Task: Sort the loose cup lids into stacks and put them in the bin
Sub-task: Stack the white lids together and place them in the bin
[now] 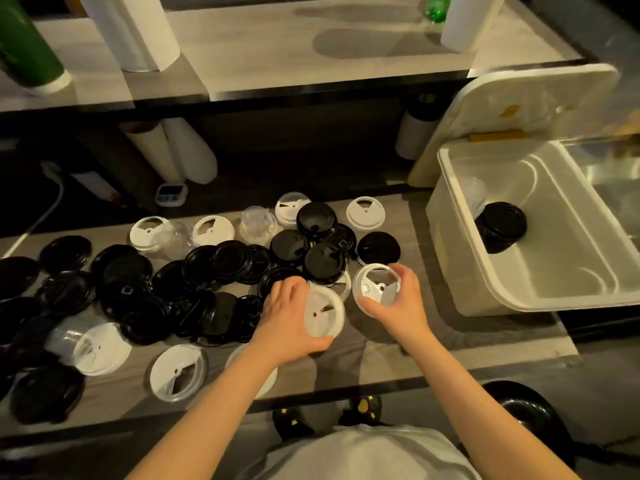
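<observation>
From the head view, the left hand (pixel 287 306) holds a white lid (pixel 323 311) by its rim, and the right hand (pixel 398 299) grips another white lid (pixel 377 287) — both just above the table (pixel 381 362). More black lids (pixel 214 261) lie scattered nearby. The bin (pixel 540 292) sits to the right with a black stack (pixel 500 225) inside. These lids look thin, light and bendy — best to pinch them at the edge, gently.

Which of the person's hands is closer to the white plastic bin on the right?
The right hand, holding a white lid just left of the white plastic bin. The left hand, gripping another white lid, is farther left.
</observation>
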The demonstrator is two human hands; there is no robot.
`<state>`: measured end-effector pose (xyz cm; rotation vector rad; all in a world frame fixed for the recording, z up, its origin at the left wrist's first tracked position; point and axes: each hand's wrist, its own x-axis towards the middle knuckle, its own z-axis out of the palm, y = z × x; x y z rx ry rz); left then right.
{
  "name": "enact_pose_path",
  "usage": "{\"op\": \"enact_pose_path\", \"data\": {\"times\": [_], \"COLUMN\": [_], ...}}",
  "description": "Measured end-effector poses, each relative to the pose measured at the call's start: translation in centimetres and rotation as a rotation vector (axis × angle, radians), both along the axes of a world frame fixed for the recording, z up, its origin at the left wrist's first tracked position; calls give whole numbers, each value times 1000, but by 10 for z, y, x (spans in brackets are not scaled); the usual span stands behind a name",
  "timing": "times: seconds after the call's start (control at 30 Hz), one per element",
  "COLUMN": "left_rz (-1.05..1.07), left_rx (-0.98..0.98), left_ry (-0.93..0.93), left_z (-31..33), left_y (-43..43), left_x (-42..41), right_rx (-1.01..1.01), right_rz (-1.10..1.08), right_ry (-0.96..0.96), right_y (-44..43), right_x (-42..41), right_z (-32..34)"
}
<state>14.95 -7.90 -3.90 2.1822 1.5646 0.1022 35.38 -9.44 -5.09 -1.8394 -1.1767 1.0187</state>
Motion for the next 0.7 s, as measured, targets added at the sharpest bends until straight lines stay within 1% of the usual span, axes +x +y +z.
{"op": "enact_pose_path", "data": {"times": [0.17, 0.3, 0.4, 0.5, 0.63, 0.7], "left_rz": [197, 409, 502, 566, 765, 830], "left_rx": [-199, -290, -401, -511, -661, -732], "left_ry": [-354, -604, -757, -950, -1221, -1326], "left_z": [15, 17, 13, 13, 25, 26], "left_y": [18, 25, 25, 21, 19, 20], "left_x": [16, 26, 25, 23, 24, 23], "right_rx": [72, 20, -8, 12, 79, 98], "right_rz": [133, 196, 197, 287, 384, 434], "right_ry": [123, 220, 279, 209, 39, -84], "right_y": [9, 13, 13, 11, 10, 11], "right_x": [-11, -14, -14, -16, -24, -28], "right_z": [30, 38, 37, 36, 33, 31]}}
